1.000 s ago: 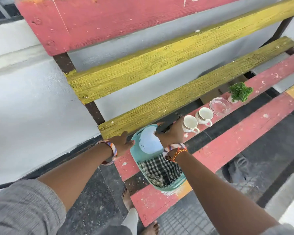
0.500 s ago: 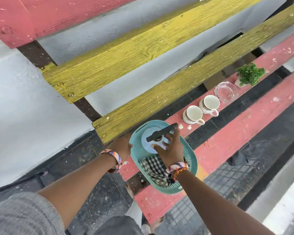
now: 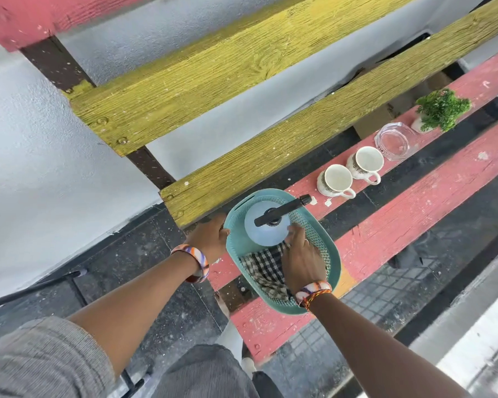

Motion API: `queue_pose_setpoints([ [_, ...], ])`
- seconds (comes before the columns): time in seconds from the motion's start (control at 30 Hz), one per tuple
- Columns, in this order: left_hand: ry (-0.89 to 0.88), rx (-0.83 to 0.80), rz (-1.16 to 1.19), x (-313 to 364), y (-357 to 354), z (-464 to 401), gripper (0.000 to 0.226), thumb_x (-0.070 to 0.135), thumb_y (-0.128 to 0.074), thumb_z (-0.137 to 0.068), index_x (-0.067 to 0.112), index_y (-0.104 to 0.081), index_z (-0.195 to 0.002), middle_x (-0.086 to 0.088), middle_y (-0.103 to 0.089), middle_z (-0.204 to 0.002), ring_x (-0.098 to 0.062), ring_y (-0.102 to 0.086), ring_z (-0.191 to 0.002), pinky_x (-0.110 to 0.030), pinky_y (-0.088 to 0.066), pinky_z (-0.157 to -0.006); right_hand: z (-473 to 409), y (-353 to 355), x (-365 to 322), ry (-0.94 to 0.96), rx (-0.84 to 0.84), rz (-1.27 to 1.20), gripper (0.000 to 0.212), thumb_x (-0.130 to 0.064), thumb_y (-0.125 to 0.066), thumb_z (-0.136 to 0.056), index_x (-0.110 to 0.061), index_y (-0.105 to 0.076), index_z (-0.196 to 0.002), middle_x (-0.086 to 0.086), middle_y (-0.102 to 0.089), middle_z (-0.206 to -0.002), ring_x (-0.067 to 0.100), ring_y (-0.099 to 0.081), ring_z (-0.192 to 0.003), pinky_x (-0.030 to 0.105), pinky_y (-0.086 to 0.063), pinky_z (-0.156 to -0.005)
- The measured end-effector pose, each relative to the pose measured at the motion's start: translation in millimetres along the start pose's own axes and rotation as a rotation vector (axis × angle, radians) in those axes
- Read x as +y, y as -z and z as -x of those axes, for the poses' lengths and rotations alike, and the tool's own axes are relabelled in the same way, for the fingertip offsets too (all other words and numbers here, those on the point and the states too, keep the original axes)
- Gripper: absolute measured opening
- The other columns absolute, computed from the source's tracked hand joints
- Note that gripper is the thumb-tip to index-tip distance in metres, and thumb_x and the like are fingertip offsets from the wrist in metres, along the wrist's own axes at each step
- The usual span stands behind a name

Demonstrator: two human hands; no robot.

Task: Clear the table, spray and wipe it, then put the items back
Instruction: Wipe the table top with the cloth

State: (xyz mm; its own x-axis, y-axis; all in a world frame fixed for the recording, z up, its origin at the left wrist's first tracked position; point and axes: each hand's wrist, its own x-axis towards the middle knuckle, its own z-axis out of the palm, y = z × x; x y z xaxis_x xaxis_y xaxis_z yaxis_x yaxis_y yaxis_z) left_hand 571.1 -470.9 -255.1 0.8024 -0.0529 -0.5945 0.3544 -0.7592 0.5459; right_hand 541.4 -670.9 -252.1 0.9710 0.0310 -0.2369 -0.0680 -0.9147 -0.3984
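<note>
My left hand (image 3: 210,235) grips the rim of the teal plastic basket (image 3: 325,239) at its left side, fingers curled over the edge; my right hand (image 3: 301,262) reaches down inside the basket, fingers curled at the base of the spray bottle (image 3: 263,229) and over the checked cloth (image 3: 263,270), though I cannot tell whether they actually close on either one; the bottle stands upright in the far half of the basket, its black nozzle pointing right past the rim; the cloth lies crumpled in the near half. The basket sits on the red slats of the bench-like table (image 3: 414,234), near its left end; further right along the far red slat stand two white patterned cups (image 3: 335,179), just beside each other, then a clear glass ashtray (image 3: 394,140), then a small potted green plant (image 3: 440,110); yellow planks (image 3: 242,90) run behind them; both my wrists carry coloured bangles (image 3: 197,261).
</note>
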Motion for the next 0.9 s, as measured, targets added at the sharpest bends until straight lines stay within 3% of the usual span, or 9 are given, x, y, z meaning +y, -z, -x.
queue_pose_setpoints([
  [0.1, -0.013, 0.020, 0.028, -1.5, -5.2, 6.6, 0.030, 0.017, -0.034, -0.097, 0.012, -0.039, -0.127, -0.026, -0.068, -0.083, -0.033, -0.065, -0.065, -0.043, -0.054, -0.060, 5.4, -3.2, 1.4, 0.319, -0.065, 0.098, 0.030, 0.011, -0.061, -0.067, -0.008, -0.063, -0.090, 0.012, -0.069, -0.081, 0.033, -0.066, -0.079, 0.039, -0.056, -0.063],
  [0.2, -0.041, 0.062, 0.040, -3.6, -12.4, 14.4, 0.035, 0.020, -0.030, -0.098, 0.019, -0.034, -0.133, -0.026, -0.069, -0.076, -0.036, -0.068, -0.066, -0.051, -0.056, -0.059, -2.5, -11.6, 0.3, 0.504, -0.453, 0.237, 0.056, 0.008, -0.051, -0.074, -0.014, -0.049, -0.125, 0.009, -0.059, -0.124, 0.032, -0.059, -0.104, 0.042, -0.055, -0.075],
  [0.3, -0.059, 0.100, 0.029, -6.1, -14.6, 14.4, 0.035, 0.021, -0.029, -0.097, 0.023, -0.033, -0.132, -0.023, -0.068, -0.069, -0.036, -0.067, -0.060, -0.050, -0.055, -0.053, -11.8, -21.8, -7.9, 0.520, -0.613, 0.423, 0.074, 0.004, -0.049, -0.081, -0.010, -0.015, -0.145, 0.016, -0.040, -0.143, 0.038, -0.055, -0.112, 0.048, -0.050, -0.078],
  [0.4, -0.063, 0.079, 0.002, -8.1, -12.6, 13.8, 0.033, 0.023, -0.028, -0.097, 0.022, -0.034, -0.130, -0.022, -0.069, -0.071, -0.035, -0.067, -0.061, -0.050, -0.056, -0.053, -12.6, -31.3, -15.4, 0.519, -0.613, 0.489, 0.066, 0.001, -0.041, -0.088, -0.005, -0.008, -0.145, 0.022, -0.040, -0.140, 0.039, -0.054, -0.113, 0.050, -0.049, -0.080],
  [0.5, -0.060, 0.061, -0.028, -9.8, -10.0, 13.8, 0.031, 0.025, -0.028, -0.098, 0.020, -0.038, -0.126, -0.019, -0.069, -0.070, -0.033, -0.067, -0.060, -0.047, -0.056, -0.054, -12.7, -30.7, -19.2, 0.524, -0.565, 0.529, 0.051, -0.001, -0.036, -0.091, -0.003, -0.022, -0.140, 0.021, -0.051, -0.128, 0.038, -0.057, -0.110, 0.048, -0.050, -0.081],
  [0.6, -0.001, 0.033, -0.004, -8.9, -5.1, 15.1, 0.032, 0.033, -0.026, -0.098, 0.011, -0.047, -0.108, -0.019, -0.070, -0.080, -0.033, -0.069, -0.071, -0.047, -0.056, -0.061, -14.6, -18.8, -20.9, 0.472, -0.632, 0.562, 0.043, -0.002, -0.050, -0.086, -0.005, -0.039, -0.128, 0.017, -0.057, -0.122, 0.036, -0.058, -0.110, 0.047, -0.050, -0.084],
  [0.73, 0.042, 0.012, -0.008, -9.8, -8.2, 33.5, 0.029, 0.031, -0.028, -0.099, 0.012, -0.047, -0.089, -0.013, -0.068, -0.091, -0.027, -0.064, -0.074, -0.042, -0.054, -0.075, -8.2, 4.0, -12.1, 0.420, -0.615, 0.487, 0.051, -0.005, -0.058, -0.080, -0.010, -0.039, -0.126, 0.013, -0.057, -0.118, 0.034, -0.060, -0.107, 0.044, -0.051, -0.081],
  [0.8, 0.071, -0.065, -0.070, -10.7, -8.8, 43.0, 0.025, 0.025, -0.032, -0.099, 0.009, -0.052, -0.101, -0.014, -0.064, -0.099, -0.026, -0.062, -0.083, -0.038, -0.053, -0.083, -4.9, 13.2, -6.0, 0.387, -0.582, 0.399, 0.048, -0.005, -0.053, -0.082, -0.014, -0.039, -0.127, 0.013, -0.059, -0.116, 0.033, -0.061, -0.103, 0.042, -0.051, -0.079],
  [0.9, 0.130, -0.245, -0.220, -3.6, -4.6, 60.1, 0.039, 0.024, -0.042, -0.096, 0.005, -0.046, -0.130, -0.013, -0.055, -0.130, -0.027, -0.056, -0.115, -0.030, -0.045, -0.095, 4.0, 29.5, 3.7, 0.308, -0.571, 0.234, 0.040, -0.010, -0.047, -0.087, -0.017, -0.042, -0.127, 0.013, -0.061, -0.116, 0.033, -0.061, -0.102, 0.040, -0.052, -0.083],
])
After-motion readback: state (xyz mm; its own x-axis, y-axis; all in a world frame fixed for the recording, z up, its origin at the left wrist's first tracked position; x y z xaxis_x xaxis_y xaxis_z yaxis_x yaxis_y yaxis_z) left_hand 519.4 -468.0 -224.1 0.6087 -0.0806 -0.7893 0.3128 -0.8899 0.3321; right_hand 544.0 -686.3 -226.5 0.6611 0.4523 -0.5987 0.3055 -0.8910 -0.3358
